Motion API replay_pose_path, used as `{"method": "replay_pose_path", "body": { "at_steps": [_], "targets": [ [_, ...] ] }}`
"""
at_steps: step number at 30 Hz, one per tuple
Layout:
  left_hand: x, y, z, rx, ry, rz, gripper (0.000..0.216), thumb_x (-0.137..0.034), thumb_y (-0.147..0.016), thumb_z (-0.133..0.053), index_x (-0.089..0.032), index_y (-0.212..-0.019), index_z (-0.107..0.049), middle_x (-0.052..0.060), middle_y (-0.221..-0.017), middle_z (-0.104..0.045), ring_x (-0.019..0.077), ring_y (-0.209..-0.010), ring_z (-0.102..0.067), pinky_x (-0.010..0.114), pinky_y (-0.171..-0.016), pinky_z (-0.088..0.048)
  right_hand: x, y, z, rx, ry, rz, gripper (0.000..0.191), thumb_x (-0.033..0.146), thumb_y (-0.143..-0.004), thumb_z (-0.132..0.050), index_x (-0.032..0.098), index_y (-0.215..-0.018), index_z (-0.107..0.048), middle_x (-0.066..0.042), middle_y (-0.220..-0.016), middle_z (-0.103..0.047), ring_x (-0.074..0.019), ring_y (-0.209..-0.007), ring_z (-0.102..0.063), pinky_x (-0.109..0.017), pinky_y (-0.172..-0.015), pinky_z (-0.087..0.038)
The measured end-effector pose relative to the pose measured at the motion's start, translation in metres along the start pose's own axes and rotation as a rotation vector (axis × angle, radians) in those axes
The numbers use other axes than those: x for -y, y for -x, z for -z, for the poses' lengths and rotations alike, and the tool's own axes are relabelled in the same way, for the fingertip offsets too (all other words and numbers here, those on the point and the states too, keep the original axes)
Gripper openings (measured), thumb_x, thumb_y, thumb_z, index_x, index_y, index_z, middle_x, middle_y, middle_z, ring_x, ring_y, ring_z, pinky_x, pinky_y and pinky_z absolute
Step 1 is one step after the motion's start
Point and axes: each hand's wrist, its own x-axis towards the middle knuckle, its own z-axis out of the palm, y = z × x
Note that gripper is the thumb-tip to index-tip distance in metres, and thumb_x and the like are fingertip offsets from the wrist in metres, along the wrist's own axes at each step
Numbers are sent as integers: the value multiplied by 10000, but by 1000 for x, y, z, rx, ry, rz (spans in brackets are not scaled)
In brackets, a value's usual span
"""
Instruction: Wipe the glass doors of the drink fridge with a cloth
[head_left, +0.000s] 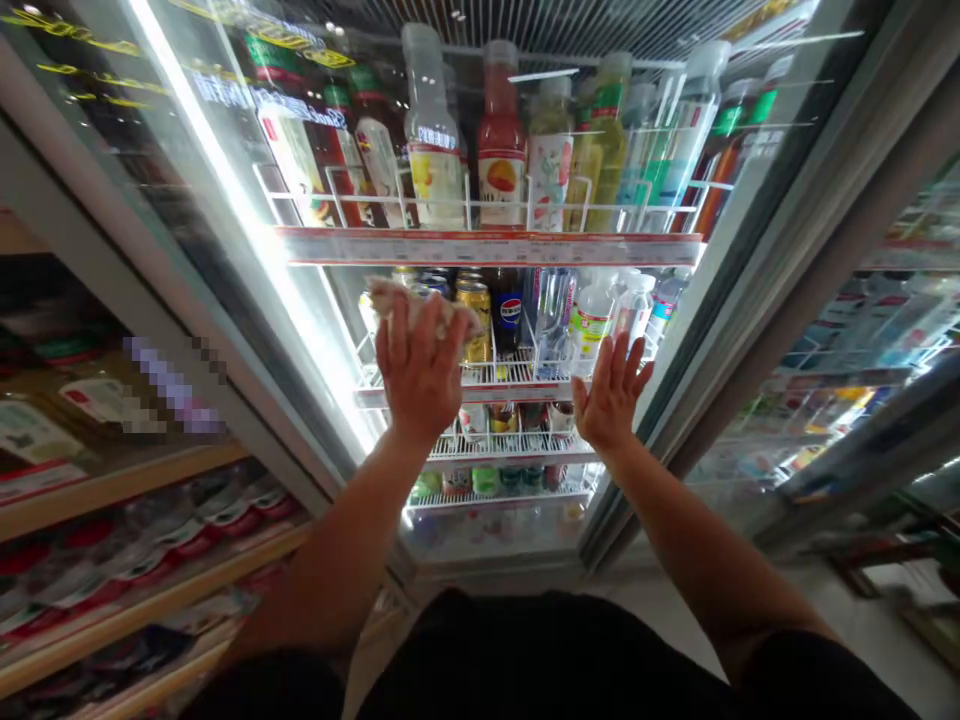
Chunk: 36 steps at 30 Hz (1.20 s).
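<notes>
My left hand (421, 365) presses a crumpled light cloth (390, 298) toward the glass door of a lit drinks cooler, its fingers over the cloth. Part of the cloth is hidden under the fingers. My right hand (611, 395) is open with fingers spread, palm toward the glass and holding nothing. Whether its palm touches the glass I cannot tell. Behind the glass, near the left hand, stand gold cans (474, 315) and a dark cola bottle (510, 310). Clear bottles (592, 315) stand behind the right fingertips.
Tall juice bottles (501, 140) fill the upper cooler shelf above a price strip (487, 247). A metal door frame (750, 250) runs along the right. Wooden shelves (120, 490) with packaged goods stand at the left. Another cooler section (847, 330) is at the far right.
</notes>
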Motion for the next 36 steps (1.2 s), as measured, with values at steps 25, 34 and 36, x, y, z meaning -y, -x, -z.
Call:
{"method": "replay_pose_path", "body": {
  "at_steps": [25,34,36],
  "targets": [
    [54,125,29,143,246,52,601,-107,-990,-596,-346,-1540,-563,122,-1575,-540,292,-1637,-161,605,-1309,-231,-1,4,-5,90,164,-139,772,455,-966,-363,64,-1630,-346,-229,-1694,-346,-356,-1645,-157,-604,-1288,-202],
    [58,2,19,-100,236,240,485,-225,-1076,-453,-184,-1560,-460,162,-1670,-397,313,-1619,-243,641,-1305,-248,-3,6,-10,3,137,-66,758,442,-980,-358,49,-1628,-353,-239,-1655,-416,-344,-1652,-143,-618,-1293,-201],
    [35,6,15,-129,230,235,445,-188,-1070,-447,-209,-1513,-486,142,-1675,-391,296,-1622,-240,630,-1300,-273,-2,7,-11,-51,127,-24,746,426,-992,-367,61,-1642,-331,-233,-1657,-418,-332,-1658,-126,-604,-1303,-191]
  ]
}}
